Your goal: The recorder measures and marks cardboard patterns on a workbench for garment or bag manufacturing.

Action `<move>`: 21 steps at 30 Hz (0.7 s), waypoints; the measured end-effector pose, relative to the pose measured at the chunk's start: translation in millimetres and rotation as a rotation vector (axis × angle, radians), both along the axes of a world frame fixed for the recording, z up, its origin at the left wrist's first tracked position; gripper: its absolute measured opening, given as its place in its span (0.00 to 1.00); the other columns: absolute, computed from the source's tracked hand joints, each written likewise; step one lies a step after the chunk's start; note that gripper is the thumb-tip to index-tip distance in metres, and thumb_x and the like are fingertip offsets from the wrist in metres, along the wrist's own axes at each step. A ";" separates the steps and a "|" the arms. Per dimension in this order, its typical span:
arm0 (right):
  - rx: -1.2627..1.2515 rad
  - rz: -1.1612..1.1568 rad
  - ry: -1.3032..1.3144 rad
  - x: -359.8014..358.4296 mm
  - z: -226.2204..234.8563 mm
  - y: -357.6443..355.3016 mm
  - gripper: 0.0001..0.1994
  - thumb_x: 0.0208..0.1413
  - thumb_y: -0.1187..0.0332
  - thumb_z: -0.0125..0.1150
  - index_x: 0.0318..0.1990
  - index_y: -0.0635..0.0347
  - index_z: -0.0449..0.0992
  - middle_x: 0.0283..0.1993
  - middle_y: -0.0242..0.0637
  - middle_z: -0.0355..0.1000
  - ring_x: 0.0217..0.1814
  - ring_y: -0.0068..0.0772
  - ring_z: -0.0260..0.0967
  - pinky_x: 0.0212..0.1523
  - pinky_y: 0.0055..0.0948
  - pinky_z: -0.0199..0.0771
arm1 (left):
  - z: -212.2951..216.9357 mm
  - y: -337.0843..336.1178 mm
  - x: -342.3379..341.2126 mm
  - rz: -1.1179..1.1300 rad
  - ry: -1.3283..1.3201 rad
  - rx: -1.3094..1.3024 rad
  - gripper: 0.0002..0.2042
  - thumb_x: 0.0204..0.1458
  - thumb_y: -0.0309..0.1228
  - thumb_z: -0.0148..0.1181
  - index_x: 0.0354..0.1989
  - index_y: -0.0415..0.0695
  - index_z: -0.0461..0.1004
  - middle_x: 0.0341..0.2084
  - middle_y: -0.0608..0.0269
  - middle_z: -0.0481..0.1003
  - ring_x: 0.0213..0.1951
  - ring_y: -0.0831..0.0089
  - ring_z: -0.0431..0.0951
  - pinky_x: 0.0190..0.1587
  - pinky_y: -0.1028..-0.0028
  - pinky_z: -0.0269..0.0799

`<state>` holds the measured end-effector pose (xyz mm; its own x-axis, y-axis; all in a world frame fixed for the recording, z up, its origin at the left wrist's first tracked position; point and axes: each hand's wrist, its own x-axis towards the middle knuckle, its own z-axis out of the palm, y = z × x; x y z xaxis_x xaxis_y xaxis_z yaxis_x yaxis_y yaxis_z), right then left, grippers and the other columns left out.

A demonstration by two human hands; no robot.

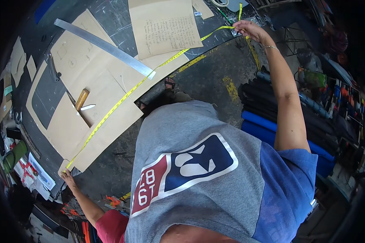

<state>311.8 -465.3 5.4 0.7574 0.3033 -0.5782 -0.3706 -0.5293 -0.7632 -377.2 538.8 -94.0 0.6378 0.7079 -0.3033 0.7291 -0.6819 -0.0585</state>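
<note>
Dark and scuffed, the worktop [109,16] carries a large tan paper pattern [97,85]. A yellow measuring tape [121,97] runs taut across it: the left hand [68,175] pins its near end at the pattern's corner, the right hand [247,29] pinches the far end aloft. Keeping the tape straight and flat should give a truer reading. A steel ruler [105,46], a wooden-handled knife [82,100] and a written sheet [166,26] lie close by; fabric rolls [259,121] stand to the right.

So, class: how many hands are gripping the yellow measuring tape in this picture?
2. The left hand pins one end at the near corner of the tan paper pattern; the right hand pinches the tape at the table's far edge.
</note>
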 end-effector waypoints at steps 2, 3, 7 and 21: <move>0.041 -0.158 0.122 0.2 4.2 -1.3 0.11 0.62 0.67 0.57 0.50 0.58 0.78 0.35 0.26 0.75 0.27 0.10 0.63 0.25 0.13 0.64 | 0.7 -1.7 -1.1 0.014 -0.027 -0.011 0.28 0.68 0.55 0.30 0.71 0.57 0.60 0.71 0.35 0.47 0.71 0.34 0.43 0.73 0.53 0.37; 0.023 -0.135 0.065 -1.8 4.2 -4.2 0.12 0.61 0.66 0.60 0.48 0.57 0.81 0.33 0.24 0.75 0.27 0.12 0.61 0.28 0.13 0.64 | 0.9 -1.8 -0.2 0.030 -0.054 -0.024 0.29 0.68 0.56 0.30 0.71 0.57 0.60 0.72 0.36 0.46 0.72 0.35 0.41 0.73 0.54 0.36; -0.210 0.129 -0.097 5.6 -10.2 -14.7 0.09 0.58 0.72 0.63 0.45 0.59 0.83 0.37 0.25 0.78 0.34 0.14 0.68 0.36 0.18 0.70 | 4.7 -4.8 3.6 0.034 -0.067 -0.031 0.29 0.68 0.56 0.30 0.71 0.57 0.61 0.72 0.36 0.46 0.72 0.35 0.41 0.73 0.54 0.36; -0.388 0.197 -0.262 16.9 -41.6 -19.9 0.10 0.54 0.70 0.67 0.43 0.61 0.84 0.39 0.30 0.81 0.43 0.22 0.75 0.50 0.25 0.73 | 2.4 -9.5 4.6 0.077 -0.121 -0.033 0.34 0.67 0.55 0.38 0.71 0.40 0.55 0.69 0.29 0.49 0.69 0.34 0.46 0.72 0.52 0.41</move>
